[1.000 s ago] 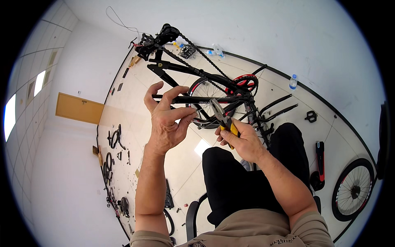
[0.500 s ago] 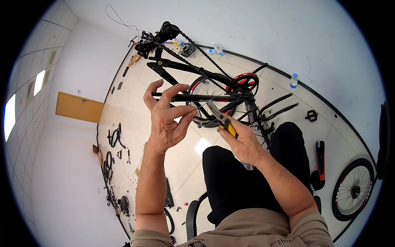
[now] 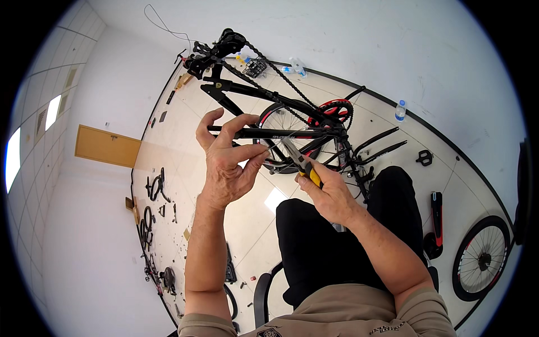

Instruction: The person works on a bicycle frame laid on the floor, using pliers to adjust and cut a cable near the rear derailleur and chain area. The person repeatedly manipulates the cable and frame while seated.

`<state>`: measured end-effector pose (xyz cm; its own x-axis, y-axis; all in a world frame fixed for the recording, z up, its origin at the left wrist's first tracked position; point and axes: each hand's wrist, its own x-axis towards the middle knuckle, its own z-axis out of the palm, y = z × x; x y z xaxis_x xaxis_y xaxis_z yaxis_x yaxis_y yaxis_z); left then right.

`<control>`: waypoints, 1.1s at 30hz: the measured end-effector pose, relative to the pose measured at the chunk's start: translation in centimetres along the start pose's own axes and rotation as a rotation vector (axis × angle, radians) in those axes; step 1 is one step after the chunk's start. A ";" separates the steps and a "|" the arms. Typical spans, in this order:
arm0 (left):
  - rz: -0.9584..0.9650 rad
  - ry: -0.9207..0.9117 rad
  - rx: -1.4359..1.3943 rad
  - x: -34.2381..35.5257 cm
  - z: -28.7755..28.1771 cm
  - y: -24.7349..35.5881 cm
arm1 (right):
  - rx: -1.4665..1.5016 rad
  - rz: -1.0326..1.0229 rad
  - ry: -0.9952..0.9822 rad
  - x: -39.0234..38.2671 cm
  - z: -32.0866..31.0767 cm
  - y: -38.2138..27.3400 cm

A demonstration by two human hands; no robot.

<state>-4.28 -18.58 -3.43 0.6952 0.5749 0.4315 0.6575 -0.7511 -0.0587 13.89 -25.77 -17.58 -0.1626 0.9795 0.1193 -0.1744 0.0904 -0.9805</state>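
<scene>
My left hand (image 3: 224, 168) is raised, its thumb and index finger pinching a thin wire (image 3: 277, 144), the other fingers curled apart above. My right hand (image 3: 336, 196) grips pliers (image 3: 299, 159) with yellow and black handles. Their jaws point up and left, close to the wire; whether they bite on it is too small to tell. Just beyond both hands a black bicycle frame (image 3: 255, 90) stands upside down. It carries a chain (image 3: 283, 77), a rear derailleur (image 3: 229, 44) at the upper left and a red and black crankset (image 3: 337, 110). A loose cable (image 3: 160, 21) loops out past the derailleur.
A bicycle wheel (image 3: 482, 258) leans at the right, near a black and red part (image 3: 436, 222) and a pedal (image 3: 425, 158). Water bottles (image 3: 400, 110) stand by the wall. Scattered bike parts (image 3: 159, 185) cover the left floor. A wooden door (image 3: 108, 146) is at far left.
Almost nothing differs. The pliers and my right hand have shifted very slightly; my left hand keeps its pinch in the same place.
</scene>
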 end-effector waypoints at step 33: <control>-0.016 0.009 0.005 0.0 0.0 0.1 | -0.064 -0.017 0.040 0.1 0.2 -0.9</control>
<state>-4.21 -18.69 -3.48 0.6819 0.5838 0.4407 0.6700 -0.7402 -0.0562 13.83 -25.82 -16.69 -0.1211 0.9840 0.1308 -0.1137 0.1171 -0.9866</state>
